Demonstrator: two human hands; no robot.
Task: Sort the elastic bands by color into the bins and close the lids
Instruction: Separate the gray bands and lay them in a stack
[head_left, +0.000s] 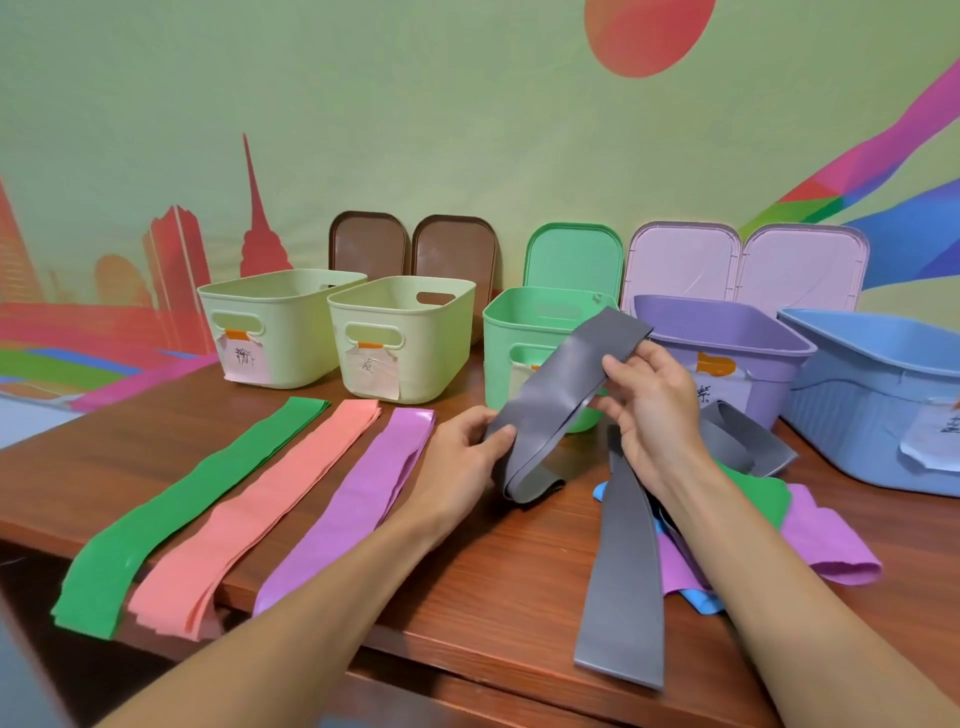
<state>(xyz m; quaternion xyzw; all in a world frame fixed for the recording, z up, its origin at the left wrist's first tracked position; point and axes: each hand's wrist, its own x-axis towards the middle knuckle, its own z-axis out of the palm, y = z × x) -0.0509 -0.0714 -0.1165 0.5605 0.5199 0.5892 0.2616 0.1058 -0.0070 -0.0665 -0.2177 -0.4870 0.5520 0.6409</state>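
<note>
Left hand (462, 447), right hand (649, 405): both grips clenched on the flat grey elastic band (561, 384), mid-fold. Keep edges aligned; target probably a cream plastic bin (441, 338), paper label (371, 371) unreadable.

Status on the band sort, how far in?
Done: green stack, salmon stack and purple stack lie grouped by color on the table.
In hand: left hand and right hand both hold a doubled-over gray band.
Left: mixed pile at right is unsorted. No bands visible in the bins. Lids lean on the wall, none closed.
</note>
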